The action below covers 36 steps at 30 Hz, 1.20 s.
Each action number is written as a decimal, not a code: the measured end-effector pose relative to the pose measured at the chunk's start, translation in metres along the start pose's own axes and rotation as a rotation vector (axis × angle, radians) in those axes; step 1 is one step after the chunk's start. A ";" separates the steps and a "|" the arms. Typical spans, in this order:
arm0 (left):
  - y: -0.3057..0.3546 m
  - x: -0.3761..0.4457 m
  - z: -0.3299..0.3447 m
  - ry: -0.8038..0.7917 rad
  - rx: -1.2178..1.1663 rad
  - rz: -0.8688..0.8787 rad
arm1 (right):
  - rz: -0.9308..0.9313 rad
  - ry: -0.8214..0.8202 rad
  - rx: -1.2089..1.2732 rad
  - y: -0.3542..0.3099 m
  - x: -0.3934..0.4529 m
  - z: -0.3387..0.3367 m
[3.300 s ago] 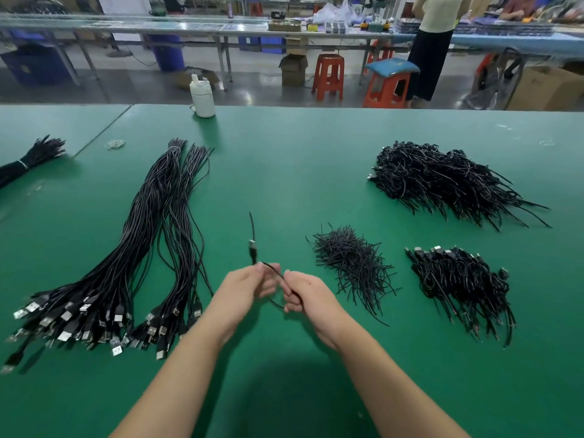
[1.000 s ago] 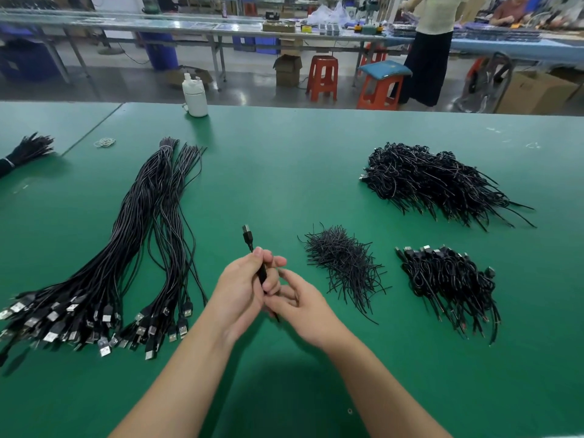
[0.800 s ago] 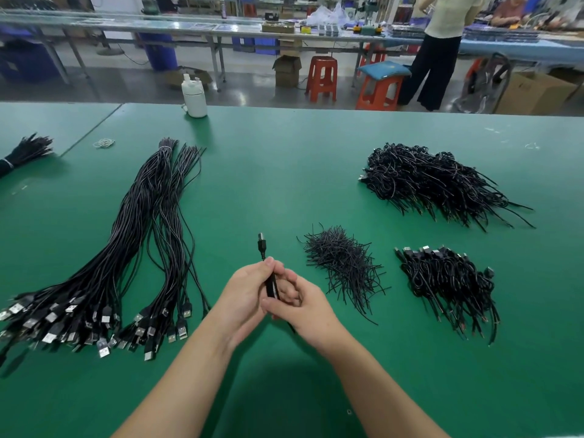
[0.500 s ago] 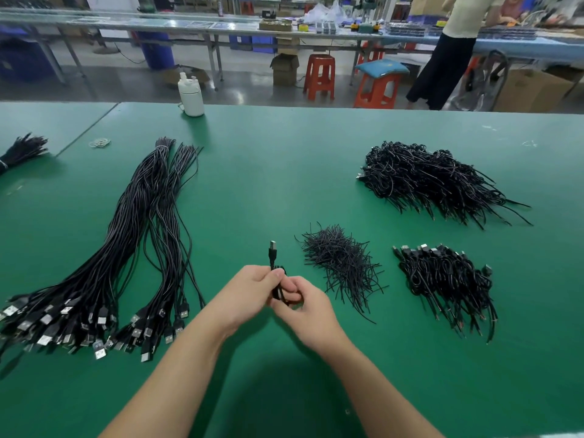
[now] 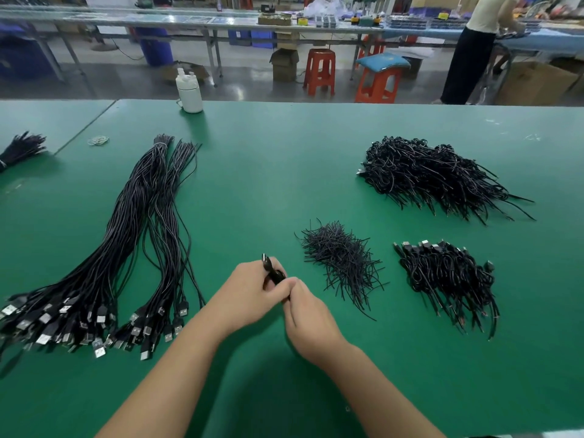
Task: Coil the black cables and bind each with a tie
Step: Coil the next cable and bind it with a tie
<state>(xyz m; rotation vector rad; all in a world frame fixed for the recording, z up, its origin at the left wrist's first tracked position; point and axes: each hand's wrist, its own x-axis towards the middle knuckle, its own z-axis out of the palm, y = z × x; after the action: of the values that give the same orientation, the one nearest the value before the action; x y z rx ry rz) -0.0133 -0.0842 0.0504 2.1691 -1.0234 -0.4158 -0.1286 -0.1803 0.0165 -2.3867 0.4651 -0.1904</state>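
Note:
My left hand (image 5: 249, 294) and my right hand (image 5: 308, 314) meet over the green table (image 5: 268, 172), both gripping one small coiled black cable (image 5: 274, 275). Its plug end sticks up past my left fingers. Most of the coil is hidden between my fingers. A long bundle of loose black USB cables (image 5: 126, 241) lies to the left. A heap of short black ties (image 5: 343, 260) sits just right of my hands. Two piles of coiled, bound cables lie on the right: a small one (image 5: 448, 276) and a large one (image 5: 436, 175) farther back.
A white bottle (image 5: 189, 91) stands at the table's far edge. Rubber bands (image 5: 98, 140) lie at the back left, near another black cable bundle (image 5: 20, 148) on the neighbouring table. Beyond are orange stools (image 5: 319, 71), workbenches and a standing person (image 5: 474, 49).
The cable went from a long loose strand to a tight coil in my hands. Its plug end drew in closer to my left fingers. My hands closed together.

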 end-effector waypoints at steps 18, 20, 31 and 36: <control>-0.008 0.034 0.016 -0.063 -0.029 -0.068 | 0.072 0.132 0.094 0.023 0.015 0.025; -0.011 0.037 0.021 -0.168 -0.413 -0.091 | 0.067 0.244 0.118 0.032 0.013 0.028; -0.030 0.086 0.071 0.046 0.138 -0.017 | 0.154 0.414 0.229 0.061 0.009 0.037; -0.024 0.103 0.090 0.061 0.252 -0.004 | 0.169 0.375 0.226 0.064 0.010 0.037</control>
<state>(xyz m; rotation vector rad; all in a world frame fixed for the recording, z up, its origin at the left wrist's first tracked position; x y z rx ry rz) 0.0164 -0.1933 -0.0297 2.3910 -1.0858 -0.2306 -0.1274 -0.2068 -0.0531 -2.0810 0.7730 -0.5871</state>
